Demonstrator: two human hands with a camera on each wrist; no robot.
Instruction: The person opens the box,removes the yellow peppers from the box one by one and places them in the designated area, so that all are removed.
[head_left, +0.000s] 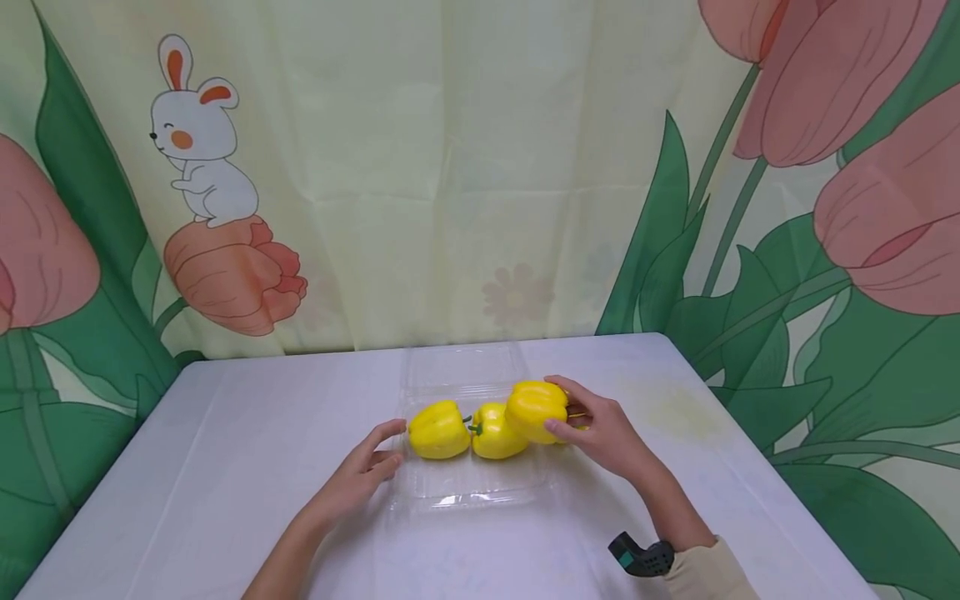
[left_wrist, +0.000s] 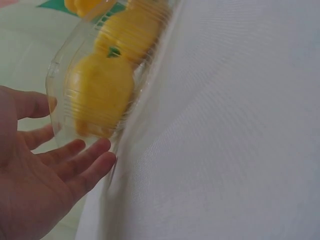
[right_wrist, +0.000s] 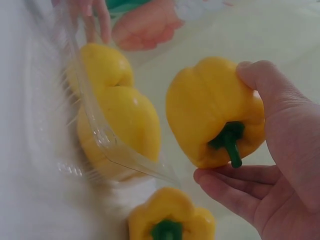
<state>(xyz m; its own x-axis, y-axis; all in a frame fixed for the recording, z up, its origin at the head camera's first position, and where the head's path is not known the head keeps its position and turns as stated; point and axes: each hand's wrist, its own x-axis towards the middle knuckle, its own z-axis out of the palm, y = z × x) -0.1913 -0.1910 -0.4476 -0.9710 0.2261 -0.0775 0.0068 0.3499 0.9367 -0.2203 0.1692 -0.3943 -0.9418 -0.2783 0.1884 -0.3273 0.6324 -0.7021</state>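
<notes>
Two yellow bell peppers, one on the left (head_left: 438,431) and one beside it (head_left: 495,435), lie inside a clear plastic clamshell container (head_left: 480,487), stems facing each other. My right hand (head_left: 611,433) grips a third yellow bell pepper (head_left: 536,410) between thumb and fingers, raised over the container's right side. Its green stem (right_wrist: 231,145) points toward the palm in the right wrist view. Below it, a fourth bell pepper (right_wrist: 170,204) sits outside the container, mostly hidden by my hand in the head view. My left hand (head_left: 358,477) has spread, loosely bent fingers at the container's left wall (left_wrist: 56,85).
The container's transparent lid (head_left: 465,365) lies folded back toward the far edge of the white-covered table (head_left: 247,467). Behind the table hangs a curtain (head_left: 480,183) printed with tulips and a rabbit. A black device (head_left: 647,557) is strapped on my right wrist.
</notes>
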